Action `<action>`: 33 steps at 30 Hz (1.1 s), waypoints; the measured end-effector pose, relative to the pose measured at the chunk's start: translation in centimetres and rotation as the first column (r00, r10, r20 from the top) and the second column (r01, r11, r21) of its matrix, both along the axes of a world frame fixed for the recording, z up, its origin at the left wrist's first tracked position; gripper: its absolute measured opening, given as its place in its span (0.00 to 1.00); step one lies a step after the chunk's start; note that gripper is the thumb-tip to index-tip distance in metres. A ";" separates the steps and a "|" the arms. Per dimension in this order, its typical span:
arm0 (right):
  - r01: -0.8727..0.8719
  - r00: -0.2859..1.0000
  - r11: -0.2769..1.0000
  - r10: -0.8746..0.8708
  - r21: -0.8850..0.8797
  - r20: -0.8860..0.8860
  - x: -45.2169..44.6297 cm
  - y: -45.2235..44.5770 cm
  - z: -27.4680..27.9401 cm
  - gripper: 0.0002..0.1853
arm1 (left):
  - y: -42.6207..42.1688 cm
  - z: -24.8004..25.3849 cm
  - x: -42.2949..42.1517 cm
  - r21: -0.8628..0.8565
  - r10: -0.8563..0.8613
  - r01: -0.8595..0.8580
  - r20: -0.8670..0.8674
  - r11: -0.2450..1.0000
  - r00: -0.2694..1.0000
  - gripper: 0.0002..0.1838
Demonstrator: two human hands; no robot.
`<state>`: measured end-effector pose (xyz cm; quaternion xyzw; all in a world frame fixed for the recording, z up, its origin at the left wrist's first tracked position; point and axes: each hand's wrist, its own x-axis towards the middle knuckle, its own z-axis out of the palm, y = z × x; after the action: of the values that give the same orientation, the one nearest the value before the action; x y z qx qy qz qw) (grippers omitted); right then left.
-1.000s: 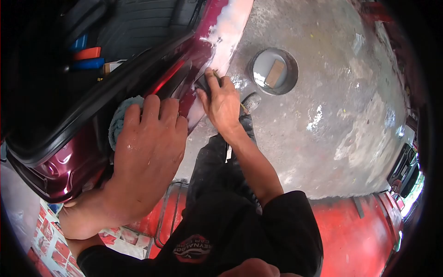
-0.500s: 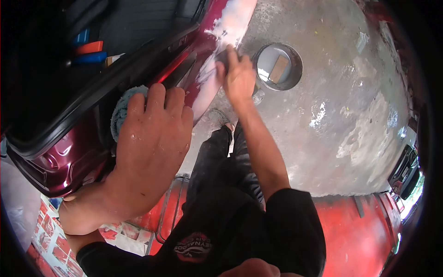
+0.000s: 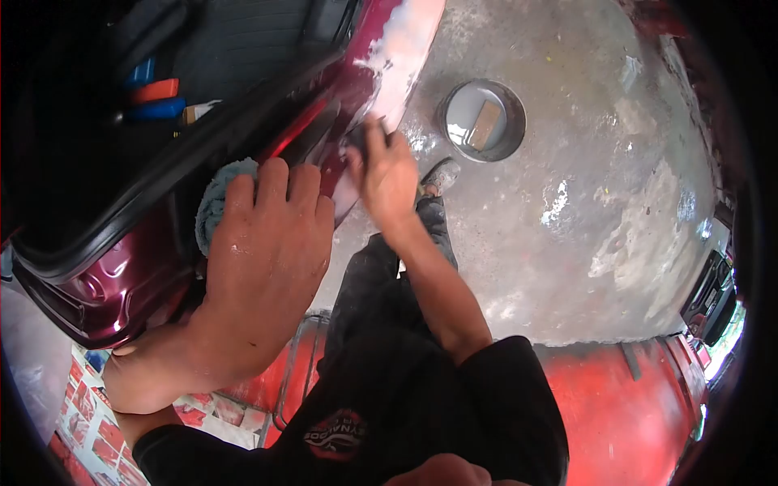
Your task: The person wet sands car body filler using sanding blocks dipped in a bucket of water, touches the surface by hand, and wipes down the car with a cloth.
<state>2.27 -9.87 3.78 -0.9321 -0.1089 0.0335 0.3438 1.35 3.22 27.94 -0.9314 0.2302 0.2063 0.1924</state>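
Note:
My left hand (image 3: pixel 263 251) is curled over a bluish-green cloth (image 3: pixel 219 198) at the edge of the maroon car body (image 3: pixel 121 275). Some of the cloth is hidden under the fingers. My right hand (image 3: pixel 387 174) presses a dark piece of sandpaper (image 3: pixel 356 136) against the car's panel, its fingers bent over it; most of the sheet is covered. Pale filler and white residue coat the panel (image 3: pixel 401 61), with maroon paint showing along its inner side.
A round metal pan (image 3: pixel 519 134) of cloudy water stands on the wet concrete floor (image 3: pixel 567 243), with a tan block (image 3: pixel 485 125) in it. Blue and orange-handled tools (image 3: pixel 156 91) lie inside the car. A red panel (image 3: pixel 616 405) is behind me.
My right hand has slid down and left along the panel, toward my left hand. One foot has shifted forward into view. My left hand stays in place on the cloth.

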 end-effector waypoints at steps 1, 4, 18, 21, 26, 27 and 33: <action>-0.062 0.998 0.998 0.062 -0.032 -0.009 -1.4 -0.1 1.1 0.36 | -0.1 0.3 0.1 0.014 -0.005 0.005 -0.008 1.000 1.000 0.05; -0.020 0.998 0.999 0.022 -0.039 0.059 2.7 -1.6 -2.1 0.34 | -0.1 0.4 0.2 -0.015 0.012 -0.012 -0.027 1.000 1.000 0.05; 0.100 0.995 0.991 -0.101 -0.090 -0.003 4.2 -1.0 -2.0 0.34 | -0.1 0.8 0.4 -0.011 0.011 -0.011 -0.036 1.000 0.999 0.05; -0.066 0.997 0.998 0.067 -0.014 0.037 -1.1 -0.4 0.5 0.33 | -0.1 0.5 0.0 -0.010 0.010 -0.010 -0.031 1.000 0.999 0.05; 0.057 0.998 0.987 -0.051 -0.153 0.042 5.5 -1.6 -1.9 0.32 | -0.1 0.8 0.4 -0.009 0.021 -0.022 -0.055 1.000 0.998 0.05; 0.083 0.996 0.979 -0.077 -0.187 0.038 6.0 -1.5 -1.7 0.32 | -0.1 0.8 0.4 -0.007 0.016 -0.016 -0.048 1.000 0.999 0.05; -0.023 0.996 0.999 0.026 -0.040 0.080 2.4 -1.5 -1.8 0.34 | -0.2 0.7 0.3 0.013 0.008 -0.007 -0.054 1.000 0.999 0.05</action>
<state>4.63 -11.33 1.96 -0.9377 -0.1335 0.0023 0.3207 1.67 3.03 28.67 -0.9250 0.2304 0.2336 0.1915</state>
